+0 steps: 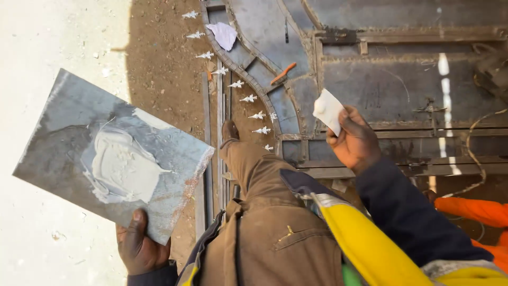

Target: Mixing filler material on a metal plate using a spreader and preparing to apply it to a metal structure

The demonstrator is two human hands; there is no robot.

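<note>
Bare dirt ground (164, 58) outdoors, sunlit pale patch at left, shadow over the middle. Large dark metal gate (391, 85) lies flat on the ground at upper right, curved frame bar along its left edge. Row of small white spear-shaped finials (248, 98) runs along that curved bar. Crumpled white rag (224, 35) sits on the gate near the top; orange-handled tool (283, 73) lies on the gate panel below it.

Left hand (140, 246) is clamped on the lower edge of a flat grey metal plate (63, 137), thumb on top, plate tilted, held over the ground at lower left. Blob of whitish putty (124, 167) is spread across the plate's middle.

Right hand (353, 142) is closed on a small white scraper card (327, 110), a dab of putty at its tip, held above the gate frame. Hands well apart.

Brown trouser leg (264, 212) and shoe (229, 130) between them; yellow and dark sleeve (370, 238) at lower right. Orange cloth (476, 209) at right edge.
</note>
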